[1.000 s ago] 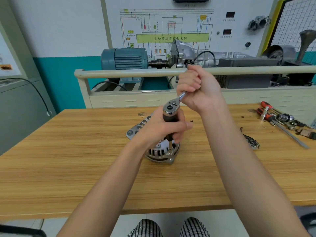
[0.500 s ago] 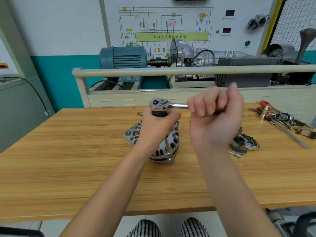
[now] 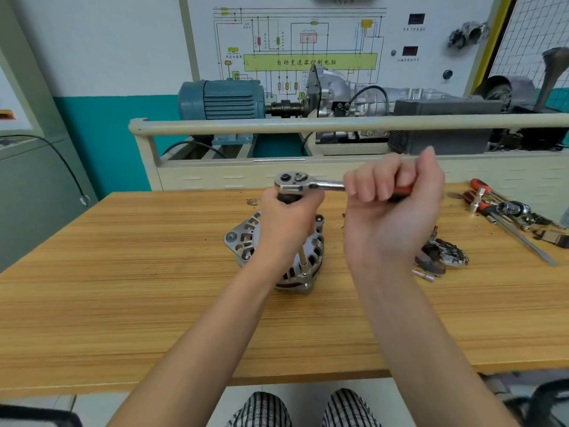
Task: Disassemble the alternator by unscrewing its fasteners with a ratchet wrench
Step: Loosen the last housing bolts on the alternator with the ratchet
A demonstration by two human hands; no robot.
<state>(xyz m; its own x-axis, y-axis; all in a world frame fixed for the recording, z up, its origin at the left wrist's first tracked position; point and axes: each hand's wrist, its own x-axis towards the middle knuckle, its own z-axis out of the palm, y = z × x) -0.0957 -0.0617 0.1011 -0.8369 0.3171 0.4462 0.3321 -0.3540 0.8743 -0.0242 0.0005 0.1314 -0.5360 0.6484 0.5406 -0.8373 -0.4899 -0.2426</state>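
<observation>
Right hand [image 3: 391, 204] grips the chrome, red-handled ratchet wrench [image 3: 311, 184], handle toward 3 o'clock; left hand [image 3: 288, 223] clasps its socket extension over the silver finned alternator [image 3: 246, 238], apparently still mid-unscrewing, housing unsplit.

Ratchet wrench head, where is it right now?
In the head view the ratchet wrench head sits centre frame, above the alternator, just over the left hand; the right hand grips its handle.
</observation>
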